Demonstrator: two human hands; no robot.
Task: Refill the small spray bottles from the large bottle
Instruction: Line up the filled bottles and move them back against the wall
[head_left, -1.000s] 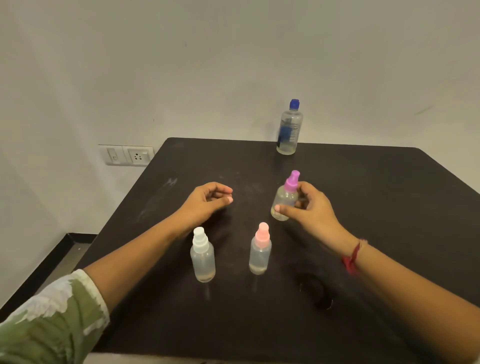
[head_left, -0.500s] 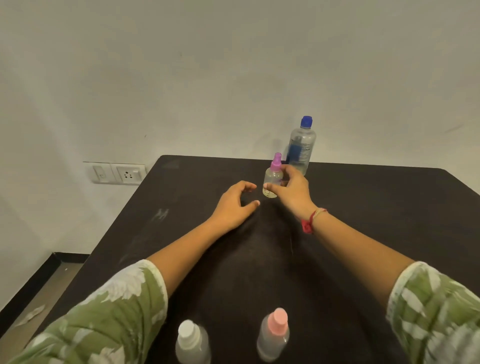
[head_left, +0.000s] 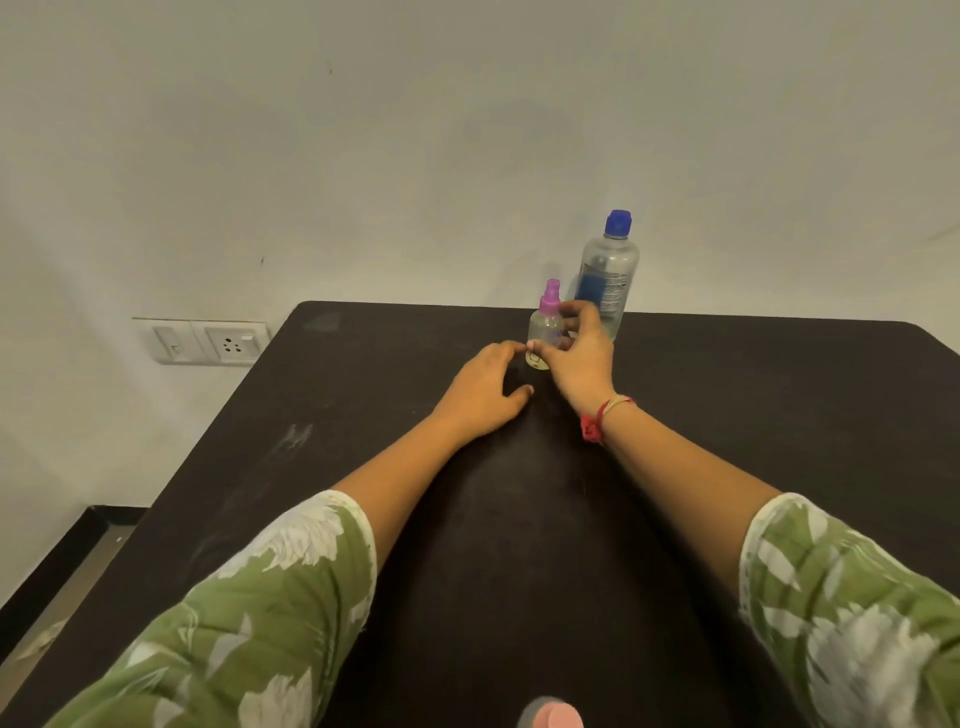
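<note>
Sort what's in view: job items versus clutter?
Job: small clear plastic spray bottle with purple cap, gripped by the right hand; large clear plastic bottle with blue cap; pink cap of another spray bottle at the bottom edge; left hand, resting on the black table.
Not the job: white wall socket and switch plate; red thread wristband.

A small spray bottle (head_left: 544, 330), clear with a purple nozzle and a little pale liquid at its base, stands upright, pinched low on its body between the thumb and fingers of the right hand (head_left: 582, 364). Just behind the grip and slightly to its right, the large bottle (head_left: 608, 270), clear plastic with a blue cap and a blue label, stands upright. Well back from the grip, at the near edge of view, only the pink cap (head_left: 553, 717) of another small sprayer shows.
</note>
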